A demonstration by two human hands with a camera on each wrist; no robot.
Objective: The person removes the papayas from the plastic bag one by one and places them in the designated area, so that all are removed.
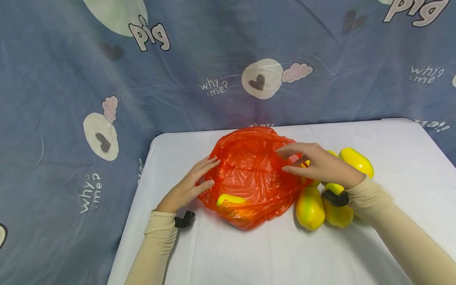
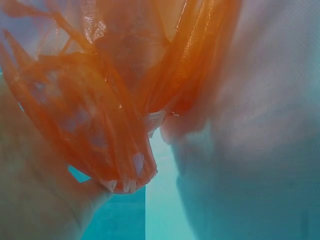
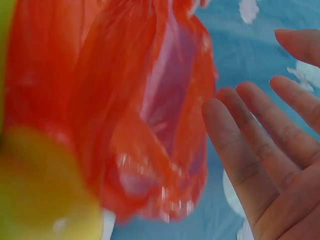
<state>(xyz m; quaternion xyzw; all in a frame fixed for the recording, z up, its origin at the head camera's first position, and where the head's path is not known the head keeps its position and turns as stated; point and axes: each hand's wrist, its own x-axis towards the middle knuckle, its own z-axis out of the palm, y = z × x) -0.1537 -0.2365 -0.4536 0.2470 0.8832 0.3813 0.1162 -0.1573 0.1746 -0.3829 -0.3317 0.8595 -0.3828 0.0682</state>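
A thin red plastic bag (image 1: pixel 256 170) lies spread with its mouth up in the middle of the table. Inside, near its front rim, rests a glossy yellow fruit (image 1: pixel 230 199), partly covered by the film. My left hand (image 1: pixel 190 184) touches the bag's left rim with fingers extended. Over the right rim hovers my right hand (image 1: pixel 313 162), fingers loosely extended and thumb apart. The right wrist view shows that hand (image 3: pixel 270 150) with an empty palm, its fingertips beside the bag (image 3: pixel 140 115). Loose bag film (image 2: pixel 90 115) overlaps the left hand in the left wrist view.
Several yellow mango-shaped fruits with greenish streaks are clustered right of the bag, such as one in front (image 1: pixel 310 209) and one at the back (image 1: pixel 356 160). My right forearm partly hides them. A white-covered table (image 1: pixel 231 257) meets a blue printed curtain (image 1: pixel 199 47) behind.
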